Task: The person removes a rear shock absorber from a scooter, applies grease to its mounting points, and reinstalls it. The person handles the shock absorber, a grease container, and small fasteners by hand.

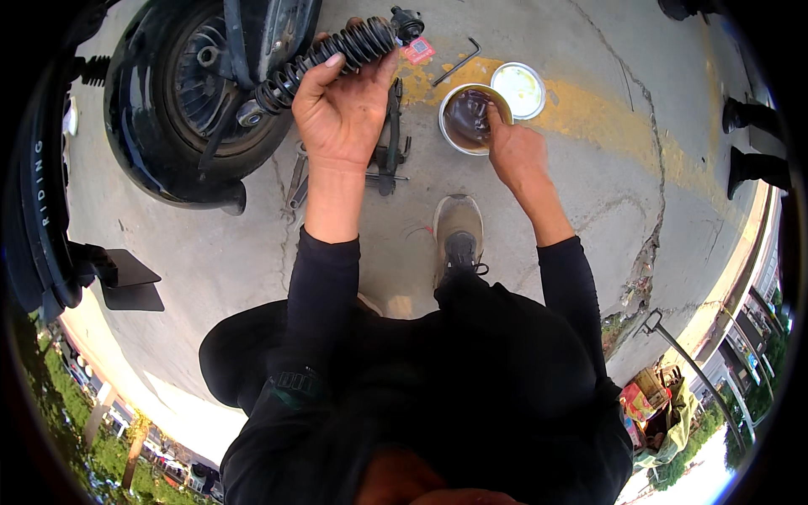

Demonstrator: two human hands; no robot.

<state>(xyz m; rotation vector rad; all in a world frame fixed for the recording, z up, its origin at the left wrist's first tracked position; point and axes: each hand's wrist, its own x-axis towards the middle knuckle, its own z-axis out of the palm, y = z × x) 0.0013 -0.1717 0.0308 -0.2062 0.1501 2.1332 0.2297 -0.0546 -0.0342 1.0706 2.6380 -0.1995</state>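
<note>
Gripping a ribbed black coil shock absorber (324,52), left hand (341,109).

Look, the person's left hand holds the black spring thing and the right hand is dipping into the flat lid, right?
Not quite. In the head view the left hand does hold the black spring shock absorber, but the right hand dips into the open tin, not the lid lying beside it.

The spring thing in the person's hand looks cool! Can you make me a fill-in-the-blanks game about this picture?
1. The left hand holds a black coiled ____.
2. The right hand dips its fingers into a round ____ on the ground.
3. The tin's lid lies just to the ____ of it.
4. The bent hex key lies on the ____.

Missing words: shock absorber; tin; right; concrete
</note>
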